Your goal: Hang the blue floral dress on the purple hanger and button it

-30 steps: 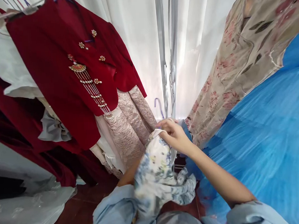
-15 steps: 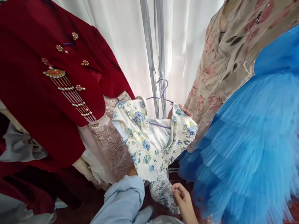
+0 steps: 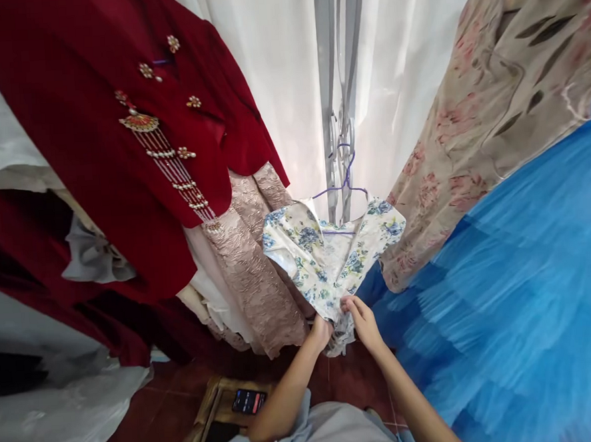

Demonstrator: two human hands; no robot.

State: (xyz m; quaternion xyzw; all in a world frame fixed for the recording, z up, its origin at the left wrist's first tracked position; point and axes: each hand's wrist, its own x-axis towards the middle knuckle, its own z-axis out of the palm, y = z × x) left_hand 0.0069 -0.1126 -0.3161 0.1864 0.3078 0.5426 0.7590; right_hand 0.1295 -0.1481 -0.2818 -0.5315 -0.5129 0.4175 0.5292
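A white dress with blue and green flowers [image 3: 322, 253] hangs from a thin purple hanger [image 3: 347, 178]. My left hand [image 3: 322, 330] is closed at the left side of its narrow waist, the fingers partly hidden by the cloth. On the other side of the waist, my right hand [image 3: 360, 316] pinches the fabric between thumb and fingers. Below my hands the skirt falls away, mostly out of sight behind them. The hanger's hook reaches up to the grey metal stand [image 3: 341, 98].
A dark red jacket [image 3: 105, 146] with beaded brooches hangs left, over a pink brocade garment [image 3: 253, 270]. To the right hang a beige floral dress [image 3: 451, 145] and a blue tulle dress [image 3: 506, 315]. Below, a phone [image 3: 249, 401] lies on a wooden stool [image 3: 212, 413]. White curtain [image 3: 276, 69] behind.
My left hand has come from behind the dress's right shoulder down to its waist. My right hand has risen from the skirt to the waist. The view has shifted, bringing the phone into sight.
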